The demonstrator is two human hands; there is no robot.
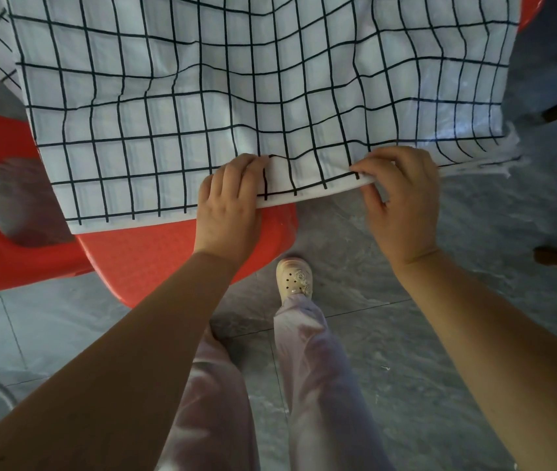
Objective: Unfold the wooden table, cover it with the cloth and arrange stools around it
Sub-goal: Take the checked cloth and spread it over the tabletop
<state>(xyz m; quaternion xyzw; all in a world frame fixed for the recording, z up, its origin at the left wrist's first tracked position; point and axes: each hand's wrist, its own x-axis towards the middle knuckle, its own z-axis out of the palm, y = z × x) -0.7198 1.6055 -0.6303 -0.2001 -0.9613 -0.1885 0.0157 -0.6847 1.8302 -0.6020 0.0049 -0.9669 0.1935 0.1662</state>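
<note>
No writing is legible. Both the left hand [228, 205] and right hand [402, 198] have fingers pinched on the near hem of the white cloth with black grid lines [236, 96], which hides the desk. A red plastic stool [141, 253] sits half-covered at near left.

Grey tiled floor [406, 351] carries a red stool [155, 253] and a clogged foot [294, 278].
</note>
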